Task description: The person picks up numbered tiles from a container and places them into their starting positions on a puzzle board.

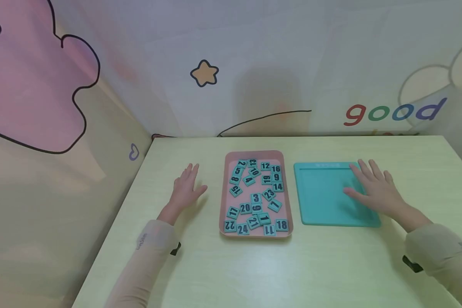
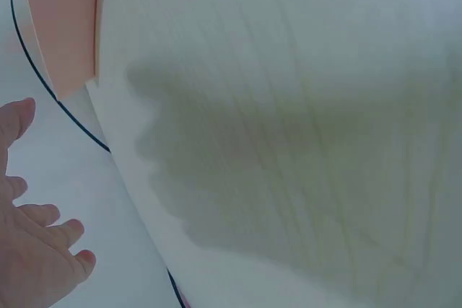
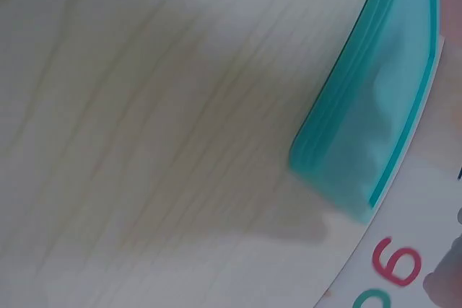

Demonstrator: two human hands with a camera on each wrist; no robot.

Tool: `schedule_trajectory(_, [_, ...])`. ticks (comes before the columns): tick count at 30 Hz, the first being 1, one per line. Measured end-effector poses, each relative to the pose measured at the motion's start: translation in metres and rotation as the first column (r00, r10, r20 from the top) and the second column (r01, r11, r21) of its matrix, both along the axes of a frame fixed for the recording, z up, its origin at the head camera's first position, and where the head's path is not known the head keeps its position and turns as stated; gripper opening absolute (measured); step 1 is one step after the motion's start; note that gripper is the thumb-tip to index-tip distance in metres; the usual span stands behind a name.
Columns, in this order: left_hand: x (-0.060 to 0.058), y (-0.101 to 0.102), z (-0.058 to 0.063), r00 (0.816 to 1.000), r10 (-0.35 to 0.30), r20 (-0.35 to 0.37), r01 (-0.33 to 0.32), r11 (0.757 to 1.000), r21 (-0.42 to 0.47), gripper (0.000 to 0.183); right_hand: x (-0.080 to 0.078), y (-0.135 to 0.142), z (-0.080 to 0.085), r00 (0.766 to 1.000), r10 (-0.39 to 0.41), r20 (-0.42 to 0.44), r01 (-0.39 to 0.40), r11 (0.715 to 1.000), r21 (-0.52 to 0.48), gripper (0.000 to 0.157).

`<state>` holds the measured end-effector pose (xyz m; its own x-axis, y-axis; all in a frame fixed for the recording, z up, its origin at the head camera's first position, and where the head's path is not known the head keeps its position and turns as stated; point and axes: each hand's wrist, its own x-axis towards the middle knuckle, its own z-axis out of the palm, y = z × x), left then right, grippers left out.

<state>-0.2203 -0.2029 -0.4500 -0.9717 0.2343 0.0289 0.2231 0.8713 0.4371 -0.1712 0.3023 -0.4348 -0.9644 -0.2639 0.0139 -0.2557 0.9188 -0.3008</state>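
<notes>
Two hands, the left hand [image 1: 185,189] and the right hand [image 1: 381,194], are free, with fingers extended. Below the right hand there is the turquoise board [image 1: 319,192], partly covered by it. To the right side of the left hand lies the pink tray [image 1: 230,201], containing many numbered tiles [image 1: 256,198].

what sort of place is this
Perhaps a playroom or classroom corner for children: the wall carries a cartoon star and the word "good", and a tray of number tiles lies on the table.

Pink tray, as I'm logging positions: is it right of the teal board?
No, the head view shows the pink tray left of the teal board.
</notes>
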Motion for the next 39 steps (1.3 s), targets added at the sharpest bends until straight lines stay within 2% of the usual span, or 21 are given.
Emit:
schedule_trajectory(6, [0.001, 0.016, 0.002, 0.999, -0.001, 0.036, -0.003, 0.994, 0.110, 0.068, 0.000, -0.026, -0.001, 0.996, 0.066, -0.066, -0.068, 0.997, -0.030, 0.079])
schedule_trajectory(13, [-0.002, 0.031, 0.000, 0.995, -0.003, 0.095, -0.018, 0.974, 0.224, 0.062, 0.000, -0.053, -0.001, 0.983, 0.135, -0.127, -0.145, 0.987, -0.071, 0.076])
schedule_trajectory(19, [-0.007, 0.043, -0.004, 0.982, 0.034, 0.185, -0.088, 0.952, 0.293, 0.057, -0.001, -0.079, -0.001, 0.965, 0.168, -0.203, -0.185, 0.980, -0.066, 0.073])
schedule_trajectory(22, [-0.010, 0.048, -0.006, 0.974, 0.064, 0.217, -0.136, 0.933, 0.333, 0.055, 0.001, -0.092, 0.000, 0.957, 0.183, -0.223, -0.207, 0.974, -0.088, 0.070])
schedule_trajectory(27, [-0.014, 0.054, -0.010, 0.964, 0.109, 0.241, -0.199, 0.899, 0.390, 0.055, 0.006, -0.113, -0.002, 0.940, 0.221, -0.261, -0.256, 0.961, -0.106, 0.063])
schedule_trajectory(33, [-0.017, 0.058, -0.014, 0.957, 0.144, 0.253, -0.240, 0.881, 0.407, 0.053, 0.013, -0.134, -0.013, 0.899, 0.303, -0.317, -0.349, 0.932, -0.097, 0.056])
schedule_trajectory(39, [-0.019, 0.061, -0.018, 0.944, 0.153, 0.291, -0.272, 0.861, 0.430, 0.048, 0.017, -0.154, -0.025, 0.885, 0.333, -0.326, -0.368, 0.929, -0.050, 0.054])
